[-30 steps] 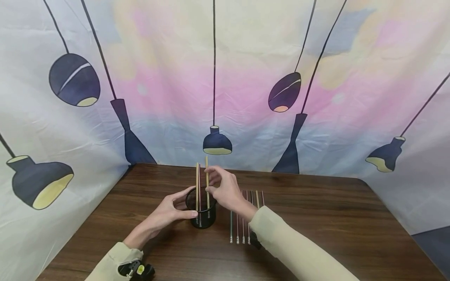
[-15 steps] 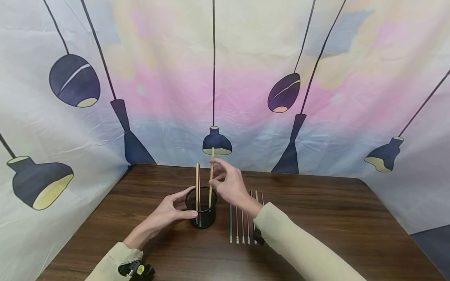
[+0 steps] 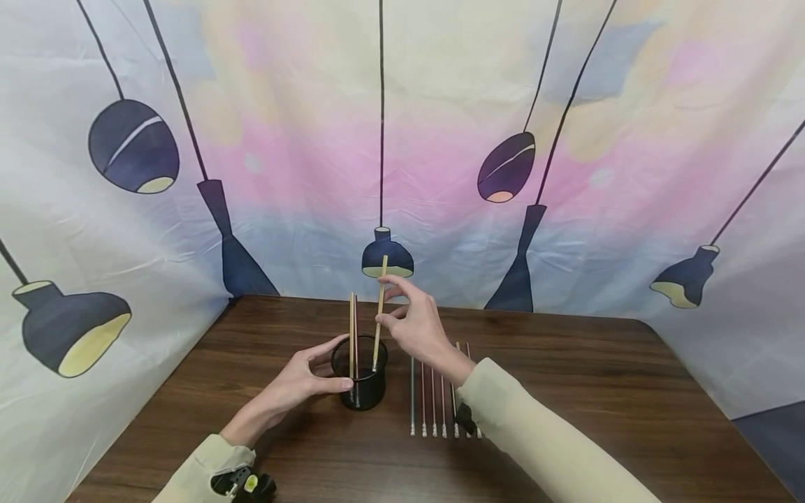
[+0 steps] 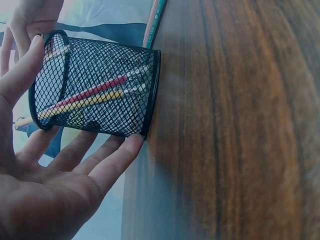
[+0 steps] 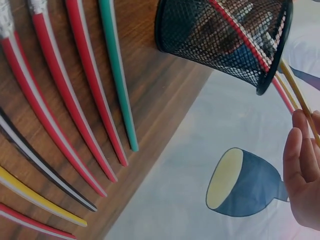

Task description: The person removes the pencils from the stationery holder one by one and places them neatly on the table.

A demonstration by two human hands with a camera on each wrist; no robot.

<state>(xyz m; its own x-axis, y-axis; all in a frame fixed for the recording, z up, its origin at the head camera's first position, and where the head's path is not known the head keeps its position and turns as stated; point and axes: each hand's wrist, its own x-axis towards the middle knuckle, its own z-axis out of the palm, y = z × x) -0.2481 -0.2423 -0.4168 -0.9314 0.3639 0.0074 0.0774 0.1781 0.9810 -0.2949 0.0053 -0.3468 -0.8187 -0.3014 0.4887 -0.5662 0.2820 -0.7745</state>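
Note:
A black mesh pencil cup (image 3: pixel 365 395) stands upright on the table. My left hand (image 3: pixel 300 377) holds it from the left, thumb near the front rim and fingers round the far side. My right hand (image 3: pixel 415 325) pinches a yellow pencil (image 3: pixel 380 325) between thumb and fingers above the cup. The pencil's eraser end is still within the rim, and it leans slightly right. Inside the cup a red pencil (image 4: pixel 87 93) and another yellow pencil (image 4: pixel 85 103) lean together at the left side, eraser ends down.
Right of the cup, several pencils lie side by side on the wooden table (image 3: pixel 566 405), eraser ends toward me: a green pencil (image 5: pixel 117 75), red ones, a black pencil (image 5: pixel 47 162) and a yellow pencil (image 5: pixel 40 197). A cloth backdrop (image 3: pixel 302 175) with printed lamps hangs behind.
My right hand has raised the yellow pencil and shifted it slightly right, its eraser end rising inside the cup. My left hand and the cup stay in place.

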